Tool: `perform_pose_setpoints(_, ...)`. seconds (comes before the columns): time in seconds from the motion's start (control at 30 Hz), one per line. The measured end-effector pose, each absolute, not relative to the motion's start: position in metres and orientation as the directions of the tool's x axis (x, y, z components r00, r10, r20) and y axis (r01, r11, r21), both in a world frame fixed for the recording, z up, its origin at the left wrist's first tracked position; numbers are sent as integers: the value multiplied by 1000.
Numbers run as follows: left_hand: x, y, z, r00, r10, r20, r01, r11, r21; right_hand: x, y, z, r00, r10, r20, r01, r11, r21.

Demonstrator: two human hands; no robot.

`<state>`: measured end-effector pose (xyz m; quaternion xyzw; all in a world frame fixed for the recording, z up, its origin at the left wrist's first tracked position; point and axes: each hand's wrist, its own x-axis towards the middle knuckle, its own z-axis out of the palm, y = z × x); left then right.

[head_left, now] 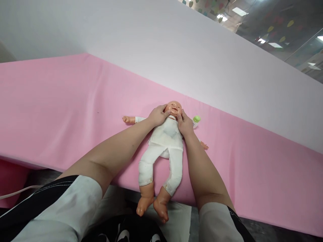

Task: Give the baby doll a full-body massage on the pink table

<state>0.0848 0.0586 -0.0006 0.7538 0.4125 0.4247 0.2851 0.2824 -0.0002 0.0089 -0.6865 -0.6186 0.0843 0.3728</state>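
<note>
A baby doll (pixel 168 132) with a white cloth body lies on its back on the pink bench cover, its bare feet past the front edge. Both my hands clasp its head from the sides. My left hand (pixel 158 115) is against the cheek on the left, thumb near the chin, fingers partly hidden behind the head. My right hand (pixel 185 123) holds the other cheek and jaw, its thumb at the neck. The doll's arms stretch out to either side, the one on the right mostly covered by my forearm.
A small bottle with a green cap (pixel 196 119) lies or stands just beyond my right hand. The pink cover (pixel 63 111) meets a white wall (pixel 141 43) at the back. Windows show at the upper right. A pale cable (pixel 20 192) runs at the lower left.
</note>
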Motion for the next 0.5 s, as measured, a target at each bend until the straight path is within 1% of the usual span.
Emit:
perform_pose_setpoints(0.23,86,61,-3,294,861,415,360,-502,786,286,3,1,205,895,397,729,131,-672)
perform_pose_setpoints(0.33,85,59,-2,300,859,415,372,-506,778,282,1,3,243,885,398,702,123,-702)
perform_pose_setpoints(0.5,84,56,1,319,872,371,393,-477,786,275,-5,9,285,886,366,665,92,-741)
